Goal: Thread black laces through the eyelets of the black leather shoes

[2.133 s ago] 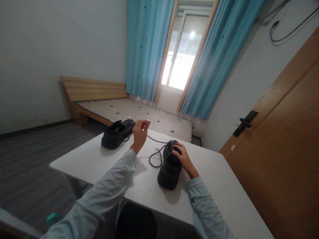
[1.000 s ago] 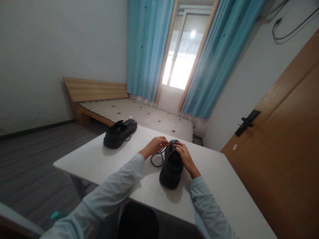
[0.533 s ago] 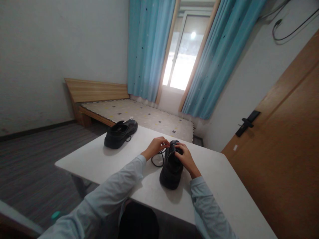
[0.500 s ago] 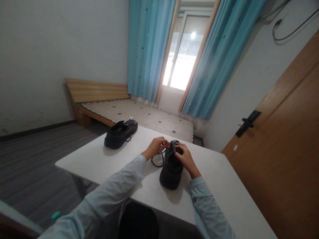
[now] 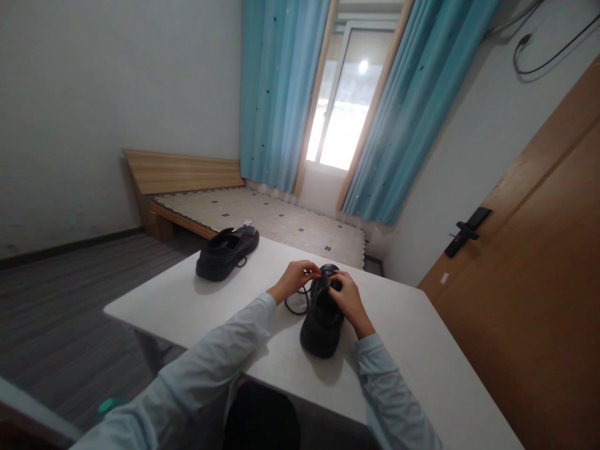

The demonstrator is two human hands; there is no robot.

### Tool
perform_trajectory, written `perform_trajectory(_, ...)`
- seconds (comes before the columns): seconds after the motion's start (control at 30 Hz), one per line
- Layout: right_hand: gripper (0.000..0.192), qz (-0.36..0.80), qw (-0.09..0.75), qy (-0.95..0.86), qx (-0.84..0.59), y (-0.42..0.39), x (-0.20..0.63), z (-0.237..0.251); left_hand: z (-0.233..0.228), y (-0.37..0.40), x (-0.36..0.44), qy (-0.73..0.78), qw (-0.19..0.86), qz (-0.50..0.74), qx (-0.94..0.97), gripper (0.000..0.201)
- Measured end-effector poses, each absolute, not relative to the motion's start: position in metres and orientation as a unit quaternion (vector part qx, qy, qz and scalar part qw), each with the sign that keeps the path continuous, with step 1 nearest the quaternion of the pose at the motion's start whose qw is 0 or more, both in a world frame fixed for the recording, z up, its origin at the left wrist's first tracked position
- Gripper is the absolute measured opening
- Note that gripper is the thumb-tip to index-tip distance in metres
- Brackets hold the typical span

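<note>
The person is sitting at the near side of a white table (image 5: 197, 306), both hands working at the far end of a black shoe (image 5: 322, 315) that is standing upright near the table's middle, heel towards them. The left hand (image 5: 294, 278) is pinching the lace (image 5: 296, 305) between thumb and fingertips right beside the shoe's top, fingers narrowed on the cord. The right hand (image 5: 345, 299) is curling over the tongue area, fingertips pressing onto the shoe; whether it is also gripping a lace end I cannot tell, since the fingers are hiding it. A slack loop of lace is lying on the table just left of the shoe, touching the surface.

A second shoe (image 5: 225, 252) is resting well apart at the far left of the table, on its sole, its own lace trailing a little. Beyond it a low bed (image 5: 262, 215) is running along the wall, with blue curtains (image 5: 276, 94) framing a bright window, and a wooden door (image 5: 539, 269) is standing at the right.

To my eye the lacing is going best if the right hand is pinning the shoe firmly so it isn't sliding, while the left is keeping its pinch close to the eyelet, feeding the cord straight and drawing the slack loop through evenly without twisting
</note>
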State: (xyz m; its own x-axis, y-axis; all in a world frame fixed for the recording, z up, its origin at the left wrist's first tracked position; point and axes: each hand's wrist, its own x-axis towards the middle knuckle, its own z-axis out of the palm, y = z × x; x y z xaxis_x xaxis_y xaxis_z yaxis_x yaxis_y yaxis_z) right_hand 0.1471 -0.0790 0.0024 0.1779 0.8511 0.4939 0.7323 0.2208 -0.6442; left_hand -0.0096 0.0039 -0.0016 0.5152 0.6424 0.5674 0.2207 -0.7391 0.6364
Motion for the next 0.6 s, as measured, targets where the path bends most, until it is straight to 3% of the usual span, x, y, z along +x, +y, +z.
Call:
perform_trajectory(0.47,0.008,0.012,0.398,-0.665,-0.632,-0.075,0.1478,-0.0039,0.0001,0.0049,-0.0125,0.25,0.281,0.389,0.841,0.009)
perform_trajectory(0.6,0.007,-0.004,0.431,-0.664,-0.611,-0.0785,0.1477,-0.002,0.001,0.0069,-0.0181,0.238,0.261,0.366,0.861,0.025)
